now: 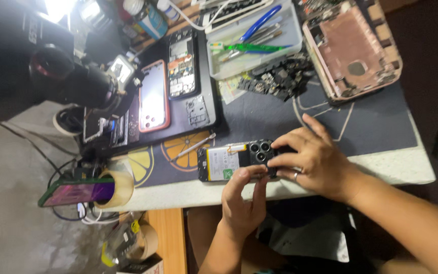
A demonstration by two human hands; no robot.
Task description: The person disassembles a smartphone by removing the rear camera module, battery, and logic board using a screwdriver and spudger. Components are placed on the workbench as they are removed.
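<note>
An opened phone (pixel 224 162) lies near the front edge of the table (pixel 401 170), its back cover off, showing a white and yellow battery and a black camera block with several lenses. My left hand (pixel 244 200) comes from below and pinches the phone's near edge by the camera block. My right hand (pixel 313 155), with a ring on one finger, reaches in from the right and grips the phone's camera end. A thin metal tool (pixel 194 147) lies just left of the phone on a mat with citrus slices printed on it.
A microscope (pixel 51 76) hangs over the left side above a phone (pixel 153 96) in a red case and a bare phone board (pixel 181 63). At the back are a clear tray of tools (pixel 254 35), loose black parts (pixel 280 76) and a pink phone frame (pixel 353 48). A tape roll (pixel 120 187) sits front left.
</note>
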